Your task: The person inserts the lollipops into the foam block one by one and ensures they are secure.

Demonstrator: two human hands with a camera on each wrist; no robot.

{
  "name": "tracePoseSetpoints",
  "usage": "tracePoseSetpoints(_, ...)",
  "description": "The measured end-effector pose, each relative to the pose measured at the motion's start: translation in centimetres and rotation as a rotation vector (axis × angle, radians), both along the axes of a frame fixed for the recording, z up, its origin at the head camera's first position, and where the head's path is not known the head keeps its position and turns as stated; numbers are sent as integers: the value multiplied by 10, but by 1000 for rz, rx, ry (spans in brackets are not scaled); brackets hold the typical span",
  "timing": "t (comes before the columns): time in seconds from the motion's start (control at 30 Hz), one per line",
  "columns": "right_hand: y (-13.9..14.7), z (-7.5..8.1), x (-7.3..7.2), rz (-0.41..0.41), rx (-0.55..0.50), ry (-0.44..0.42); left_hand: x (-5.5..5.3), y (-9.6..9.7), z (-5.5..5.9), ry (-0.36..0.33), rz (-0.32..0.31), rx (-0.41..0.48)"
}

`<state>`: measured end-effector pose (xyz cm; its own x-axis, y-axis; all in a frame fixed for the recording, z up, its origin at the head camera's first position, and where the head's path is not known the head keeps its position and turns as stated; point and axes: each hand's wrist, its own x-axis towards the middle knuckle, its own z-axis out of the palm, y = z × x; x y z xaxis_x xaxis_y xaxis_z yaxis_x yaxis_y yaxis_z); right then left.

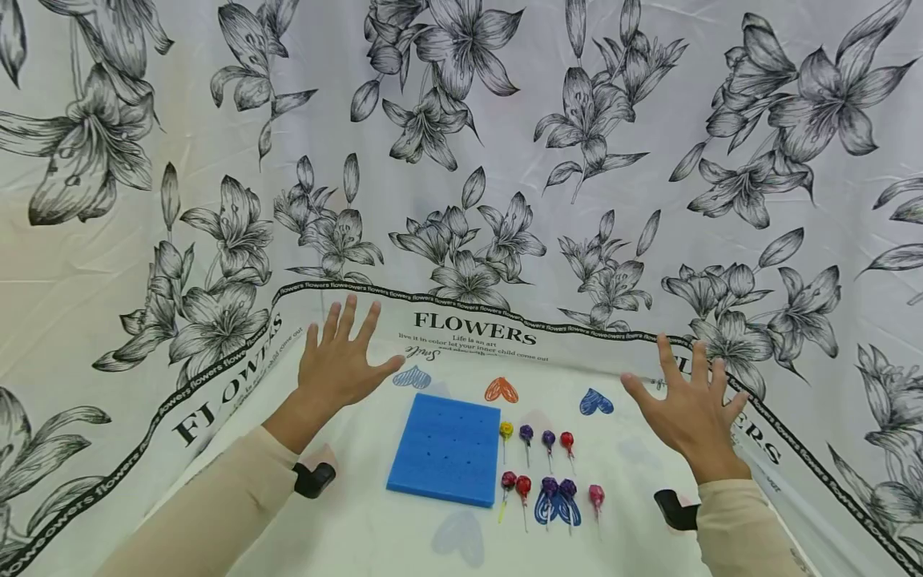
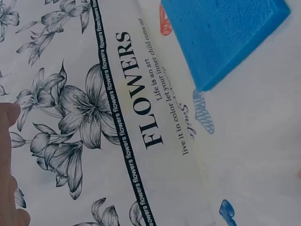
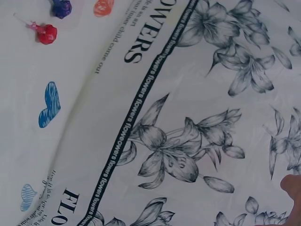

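Both hands are raised with fingers spread, and neither touches anything. My left hand [image 1: 337, 365] is up to the left of a blue foam block [image 1: 445, 450], whose top has several small holes. To the right, my right hand [image 1: 688, 413] stands apart from the lollipops. Several wrapped lollipops lie in two rows beside the block: a yellow one [image 1: 506, 430], purple ones such as this lollipop [image 1: 526, 433], a red one [image 1: 567, 440] and a pink one [image 1: 595, 494]. In the right wrist view a red lollipop [image 3: 47, 34] shows at the upper left.
A white cloth with printed hearts, such as an orange heart [image 1: 501, 389], covers the table. Behind and along the sides hangs a white curtain [image 1: 505, 144] with black line-drawn flowers and a lettered black band. Black wrist mounts [image 1: 315, 480] sit on both sleeves.
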<state>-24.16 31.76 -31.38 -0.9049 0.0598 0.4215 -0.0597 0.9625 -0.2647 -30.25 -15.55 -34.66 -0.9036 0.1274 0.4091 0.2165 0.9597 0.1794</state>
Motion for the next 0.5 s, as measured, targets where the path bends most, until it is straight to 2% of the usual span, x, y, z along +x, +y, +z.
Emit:
tracePoseSetpoints(0.17,-1,0,1,5,-9,4,7,8,-12,11,-19,-10)
tracePoseSetpoints(0.33,-4,-3,2,6,-14,22,16,18,-29,44,-48,0)
tracePoseSetpoints(0.5,-6,-4,3,9,-18,41,21,26,-46,41,-61,19)
